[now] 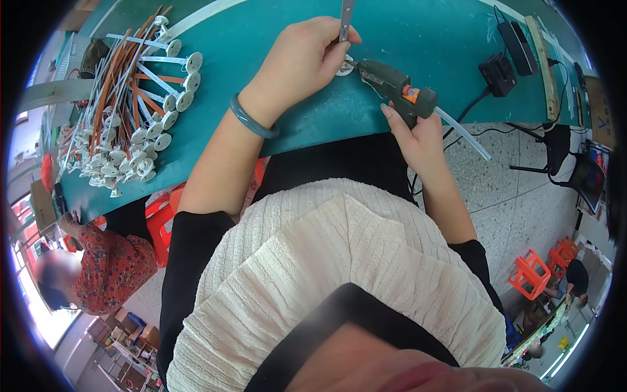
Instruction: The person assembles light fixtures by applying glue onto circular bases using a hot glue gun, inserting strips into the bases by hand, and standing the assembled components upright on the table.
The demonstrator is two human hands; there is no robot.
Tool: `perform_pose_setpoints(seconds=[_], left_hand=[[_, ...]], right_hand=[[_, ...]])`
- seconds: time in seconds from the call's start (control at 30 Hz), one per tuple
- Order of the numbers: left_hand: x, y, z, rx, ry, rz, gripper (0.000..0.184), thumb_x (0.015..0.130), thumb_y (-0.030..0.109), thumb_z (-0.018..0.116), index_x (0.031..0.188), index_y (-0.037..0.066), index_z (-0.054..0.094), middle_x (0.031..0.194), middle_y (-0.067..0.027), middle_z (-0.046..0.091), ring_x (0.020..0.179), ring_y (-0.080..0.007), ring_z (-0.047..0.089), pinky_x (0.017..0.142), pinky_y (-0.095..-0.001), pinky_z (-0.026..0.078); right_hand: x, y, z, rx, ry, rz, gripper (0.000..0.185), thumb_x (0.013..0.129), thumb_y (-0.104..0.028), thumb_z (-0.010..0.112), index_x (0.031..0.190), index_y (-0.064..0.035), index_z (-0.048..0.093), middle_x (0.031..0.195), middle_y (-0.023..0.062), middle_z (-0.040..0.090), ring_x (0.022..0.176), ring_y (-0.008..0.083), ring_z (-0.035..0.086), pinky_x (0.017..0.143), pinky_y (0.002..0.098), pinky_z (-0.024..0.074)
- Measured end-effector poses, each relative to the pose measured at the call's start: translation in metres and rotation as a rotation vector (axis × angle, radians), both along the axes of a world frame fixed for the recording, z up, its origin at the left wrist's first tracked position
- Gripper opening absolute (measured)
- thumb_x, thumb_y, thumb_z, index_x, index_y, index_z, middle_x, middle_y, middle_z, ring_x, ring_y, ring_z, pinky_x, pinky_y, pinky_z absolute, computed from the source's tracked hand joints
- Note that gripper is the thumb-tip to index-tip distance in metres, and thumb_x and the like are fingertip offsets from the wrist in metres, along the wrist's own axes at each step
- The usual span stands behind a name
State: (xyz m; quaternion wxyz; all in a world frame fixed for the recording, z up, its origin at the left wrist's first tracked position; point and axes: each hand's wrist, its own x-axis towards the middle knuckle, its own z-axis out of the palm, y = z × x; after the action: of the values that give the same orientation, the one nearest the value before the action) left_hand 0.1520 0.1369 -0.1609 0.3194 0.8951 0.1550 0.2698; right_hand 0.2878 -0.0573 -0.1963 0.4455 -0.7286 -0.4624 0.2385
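Note:
My left hand is closed, its thumb and fingers pinching a narrow light-coloured strip with small dots along it. The strip stands up from a white round base on the table, partly hidden by the fingers. In my right hand is a dark green hot glue gun, gripped by its handle. Its nozzle points left and reaches the edge of the round base. A translucent glue stick sticks out of the back of the gun.
At left on the green table lies a large pile of white and brown strips with round white bases. Black power adapters with cables sit at right, beside a wooden strip. A person in a red patterned top is at left. Orange stools stand at right.

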Motion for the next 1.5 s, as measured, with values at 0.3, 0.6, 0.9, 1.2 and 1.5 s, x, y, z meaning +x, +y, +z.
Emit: perform_pose_setpoints(seconds=[0.3, 0.6, 0.9, 1.2, 1.5], left_hand=[[0.000, 0.000, -0.001, -0.029, -0.001, 0.009, 0.015, 0.087, 0.005, 0.060, 0.100, 0.002, 0.067, 0.081, -0.0097, 0.065, 0.069, -0.0167, 0.064, 0.065, -0.0274, 0.051], [0.001, 0.001, -0.003, -0.049, 0.006, 0.030, 0.015, 0.087, 0.005, 0.060, 0.100, 0.002, 0.068, 0.081, -0.0090, 0.066, 0.070, -0.0158, 0.064, 0.066, -0.0271, 0.052], [0.001, 0.000, 0.000, -0.077, 0.032, 0.044, 0.015, 0.088, 0.006, 0.060, 0.100, 0.002, 0.068, 0.084, -0.0097, 0.067, 0.073, -0.0163, 0.066, 0.069, -0.0275, 0.053], [-0.006, 0.014, -0.004, -0.225, -0.002, 0.060, 0.017, 0.090, 0.008, 0.059, 0.104, 0.000, 0.065, 0.085, -0.0062, 0.066, 0.075, -0.0129, 0.065, 0.071, -0.0261, 0.054], [-0.011, 0.030, 0.011, -0.638, -0.220, 0.167, 0.018, 0.090, 0.007, 0.061, 0.106, -0.002, 0.063, 0.091, -0.0071, 0.066, 0.077, -0.0127, 0.064, 0.071, -0.0255, 0.054]], right_hand=[[-0.002, -0.003, 0.001, 0.006, -0.058, 0.007, 0.021, 0.087, -0.015, 0.067, 0.101, -0.0011, 0.060, 0.084, 0.0075, 0.060, 0.077, 0.0181, 0.056, 0.070, 0.0306, 0.0450], [-0.003, -0.005, 0.003, 0.014, -0.063, 0.031, 0.023, 0.086, -0.018, 0.065, 0.100, 0.0002, 0.062, 0.087, 0.0161, 0.061, 0.077, 0.0331, 0.059, 0.069, 0.0398, 0.0461], [-0.001, -0.003, -0.001, 0.052, -0.181, 0.073, 0.024, 0.084, -0.017, 0.066, 0.100, -0.0008, 0.059, 0.083, 0.0150, 0.060, 0.073, 0.0338, 0.059, 0.066, 0.0388, 0.0467], [0.009, -0.001, 0.013, -0.050, 0.771, 0.177, 0.019, 0.092, -0.023, 0.059, 0.096, -0.0047, 0.055, 0.088, 0.0098, 0.059, 0.073, 0.0189, 0.058, 0.059, 0.0289, 0.0436], [-0.001, 0.076, 0.006, 0.605, 1.460, 0.200, 0.031, 0.094, -0.037, 0.051, 0.105, -0.0080, 0.050, 0.101, 0.0133, 0.054, 0.108, 0.0304, 0.053, 0.079, 0.0397, 0.0499]])
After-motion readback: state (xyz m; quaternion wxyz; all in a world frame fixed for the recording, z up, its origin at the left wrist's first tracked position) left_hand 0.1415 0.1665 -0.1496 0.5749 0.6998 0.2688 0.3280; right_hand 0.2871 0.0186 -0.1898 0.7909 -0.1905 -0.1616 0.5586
